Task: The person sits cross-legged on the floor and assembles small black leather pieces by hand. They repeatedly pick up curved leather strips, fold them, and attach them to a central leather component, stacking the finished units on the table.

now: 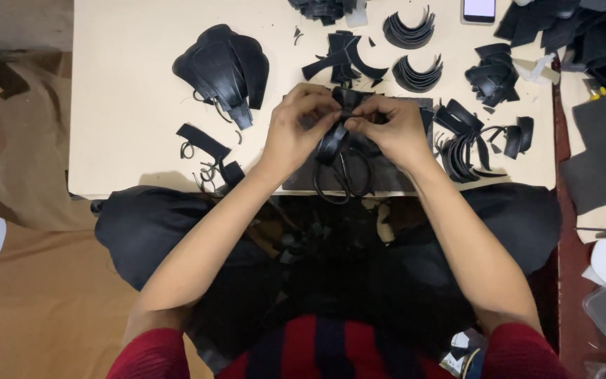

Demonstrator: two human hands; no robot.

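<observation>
Both hands are pinched shut on the same thing: the left hand [294, 130] and the right hand [393, 130] meet at the centre of the frame, fingertips closed on a curved black strip [334, 137] held just above the dark work mat [296, 179], which lies at the near edge of the cream table [128, 84]. Directly below the strip rest black-handled scissors [345, 175], loops toward the person. To my eye the risk is the strip slipping out of so fine a pinch and dropping among the cut scraps [208, 151] at centre left, where it would be hard to pick out, black on black. A wrist coming down could also knock the scissors over the table edge into the lap. Room is tight on the right: the fanned strips [461, 144] sit just beside the right hand, and stacked curved pieces [415, 70] crowd the upper middle. The large piled pieces [222, 70] stand near the left hand, but the upper left of the table offers bare surface. A phone [479, 10] lies at the top edge, well apart.
</observation>
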